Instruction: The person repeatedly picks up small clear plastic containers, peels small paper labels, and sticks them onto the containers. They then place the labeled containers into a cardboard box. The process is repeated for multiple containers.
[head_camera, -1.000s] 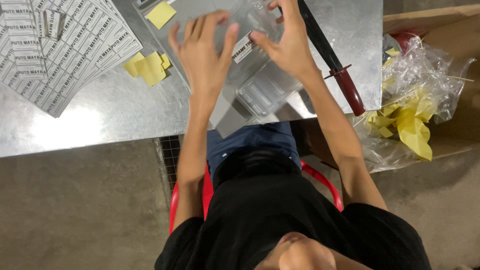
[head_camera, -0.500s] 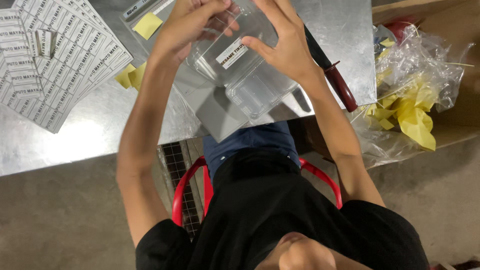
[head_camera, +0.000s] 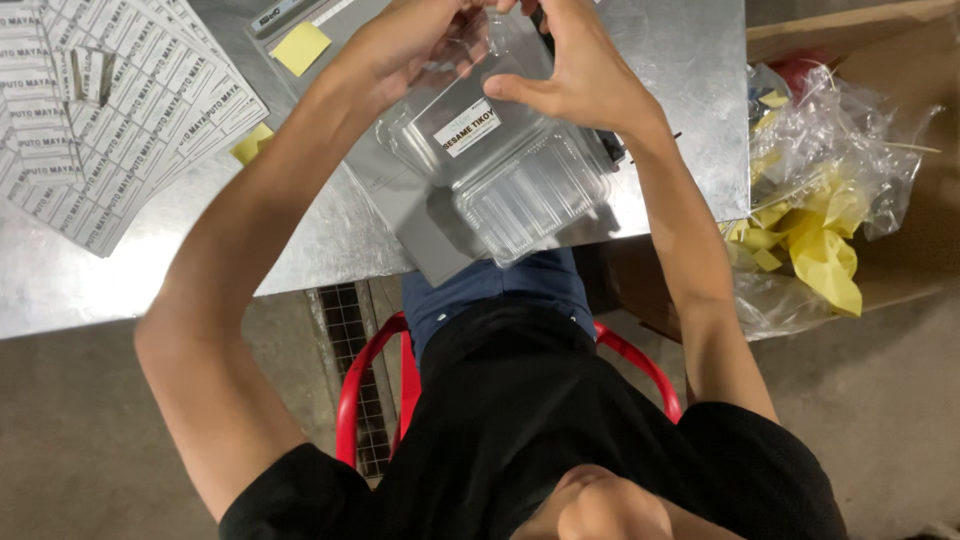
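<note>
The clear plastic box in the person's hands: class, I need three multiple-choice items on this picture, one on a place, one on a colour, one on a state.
1. Where do the sheets of labels lie?
A. on the metal table, at the picture's left
B. on the floor
C. in the cardboard box

2. What colour is the chair frame?
A. blue
B. red
C. white

3. How is the clear plastic box held?
A. by no hand
B. by the left hand alone
C. by both hands, above the table's near edge

Answers
1. A: the sheets lie spread on the metal table.
2. B: the tube curving round the seat is red.
3. C: the left hand and right hand both grip its far end.
</note>
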